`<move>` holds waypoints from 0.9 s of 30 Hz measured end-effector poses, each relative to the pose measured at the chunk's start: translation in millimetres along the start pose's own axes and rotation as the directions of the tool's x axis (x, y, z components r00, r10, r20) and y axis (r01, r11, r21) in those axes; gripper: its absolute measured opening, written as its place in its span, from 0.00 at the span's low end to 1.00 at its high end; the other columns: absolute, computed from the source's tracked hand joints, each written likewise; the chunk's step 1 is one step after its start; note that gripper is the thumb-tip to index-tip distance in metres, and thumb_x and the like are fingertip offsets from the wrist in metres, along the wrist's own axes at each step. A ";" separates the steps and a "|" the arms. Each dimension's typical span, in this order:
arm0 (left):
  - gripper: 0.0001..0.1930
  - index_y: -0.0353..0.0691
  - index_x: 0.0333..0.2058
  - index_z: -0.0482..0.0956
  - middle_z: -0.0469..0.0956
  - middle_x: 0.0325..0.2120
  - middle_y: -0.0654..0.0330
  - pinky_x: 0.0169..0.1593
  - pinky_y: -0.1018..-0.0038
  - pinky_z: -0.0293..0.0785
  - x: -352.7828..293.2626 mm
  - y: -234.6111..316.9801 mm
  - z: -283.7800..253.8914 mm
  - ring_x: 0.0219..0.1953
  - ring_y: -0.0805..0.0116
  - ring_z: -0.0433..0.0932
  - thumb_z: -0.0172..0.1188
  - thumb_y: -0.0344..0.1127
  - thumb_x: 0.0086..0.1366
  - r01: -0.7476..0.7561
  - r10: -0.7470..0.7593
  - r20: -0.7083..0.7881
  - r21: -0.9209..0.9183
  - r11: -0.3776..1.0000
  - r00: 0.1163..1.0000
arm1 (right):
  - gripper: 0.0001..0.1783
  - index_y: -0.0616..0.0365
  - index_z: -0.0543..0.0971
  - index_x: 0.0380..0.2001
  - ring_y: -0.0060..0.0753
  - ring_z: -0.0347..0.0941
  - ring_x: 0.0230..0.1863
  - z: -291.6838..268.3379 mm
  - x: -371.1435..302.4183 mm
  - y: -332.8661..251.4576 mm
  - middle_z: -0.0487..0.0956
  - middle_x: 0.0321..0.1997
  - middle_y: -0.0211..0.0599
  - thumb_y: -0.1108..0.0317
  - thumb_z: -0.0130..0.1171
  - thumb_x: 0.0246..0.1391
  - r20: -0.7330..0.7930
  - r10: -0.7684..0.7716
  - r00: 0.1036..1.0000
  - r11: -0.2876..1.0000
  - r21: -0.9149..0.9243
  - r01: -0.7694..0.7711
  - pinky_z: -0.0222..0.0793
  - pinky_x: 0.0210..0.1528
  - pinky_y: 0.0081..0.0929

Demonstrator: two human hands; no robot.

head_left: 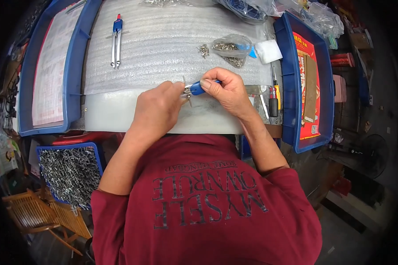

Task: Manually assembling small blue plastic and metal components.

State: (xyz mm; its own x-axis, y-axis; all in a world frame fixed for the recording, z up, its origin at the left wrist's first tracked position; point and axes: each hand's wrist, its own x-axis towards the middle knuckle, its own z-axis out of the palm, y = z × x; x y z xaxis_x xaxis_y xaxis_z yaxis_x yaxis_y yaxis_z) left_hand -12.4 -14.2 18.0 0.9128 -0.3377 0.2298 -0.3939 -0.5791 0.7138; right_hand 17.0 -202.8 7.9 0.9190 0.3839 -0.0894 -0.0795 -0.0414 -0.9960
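A compass with a blue head [196,88] is held between my two hands above the near edge of the work surface. My left hand [157,106] closes round its metal legs, and they are mostly hidden by my fingers. At the blue head, my right hand [227,90] pinches with thumb and forefinger. A thin metal rod [189,100] sticks out crosswise by the joint. Farther away to the left, a second compass [117,37] with a blue head and red tip lies on the foam sheet [163,48].
Right of centre lie loose small screws [203,51], a clear bag of screws [231,48] and a white pad [268,51]. Screwdrivers [273,101] lie beside the right blue tray [288,66]. Another blue tray [72,62] stands left, above a blue bin of metal parts [70,174].
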 end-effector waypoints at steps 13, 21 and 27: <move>0.13 0.34 0.36 0.73 0.69 0.21 0.60 0.28 0.77 0.64 -0.6 -4.1 -7.4 0.23 0.72 0.67 0.60 0.25 0.49 0.116 -0.107 0.063 -0.175 0.978 0.992 | 0.14 0.62 0.74 0.37 0.10 0.56 0.22 -4.6 -5.7 -11.1 0.66 0.21 0.20 0.61 0.48 0.56 0.041 0.004 0.999 0.997 -0.074 -0.001 0.52 0.23 0.10; 0.14 0.32 0.34 0.73 0.69 0.23 0.69 0.30 0.83 0.61 2.8 -4.1 -17.4 0.27 0.82 0.64 0.61 0.34 0.52 0.352 -0.247 0.296 -0.383 0.854 0.923 | 0.18 0.62 0.74 0.37 0.17 0.65 0.24 -8.1 -6.1 -29.4 0.72 0.26 0.28 0.67 0.63 0.42 0.199 -0.189 0.962 0.854 -0.450 0.261 0.62 0.27 0.16; 0.21 0.34 0.21 0.72 0.60 0.10 0.66 0.19 0.79 0.53 5.4 -10.5 -6.6 0.17 0.81 0.57 0.60 0.50 0.52 0.345 -0.243 0.264 -0.478 0.808 0.934 | 0.18 0.61 0.74 0.34 0.28 0.69 0.24 -3.5 -6.0 -28.7 0.74 0.26 0.35 0.67 0.64 0.38 0.241 -0.358 0.902 0.728 -0.533 0.431 0.64 0.26 0.22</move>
State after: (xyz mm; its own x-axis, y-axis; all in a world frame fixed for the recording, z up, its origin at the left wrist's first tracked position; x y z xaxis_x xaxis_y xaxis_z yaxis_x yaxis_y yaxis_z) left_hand -2.6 -5.0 16.2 0.9192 -0.3705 -0.1330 0.0479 -0.2301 0.9720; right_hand 15.0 -207.2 37.1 0.7644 0.5838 0.2737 0.5443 -0.3567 -0.7593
